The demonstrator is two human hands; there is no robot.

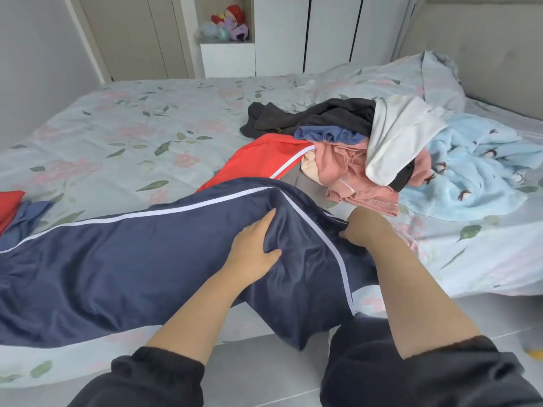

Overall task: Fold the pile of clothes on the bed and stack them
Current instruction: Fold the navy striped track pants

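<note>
Two hands on the shiny navy track trousers w/ white side stripes (132, 259), spread across the bed's near edge. Left hand (252, 245) pinches a fold; right hand (364, 227) curls onto cloth by the stripe. Prob. light, limp, slippery; grip at seams. Beyond: crumpled mixed-colour clothes pile (352, 154) on floral bedsheet (117, 124).

Track pants (132, 259) lie across the bed's (117, 127) near edge, part hanging off in front. My left hand (252, 245) grips them mid-way, my right hand (364, 227) just right of it. Clothes pile (352, 160) behind my hands, to the right. Blanket (476, 171) right of the pile, touching it. Pillow (411, 80) behind both. Small stack (14, 212) far left. Plush toys (232, 23) on a shelf (227, 54) beyond the bed.
</note>
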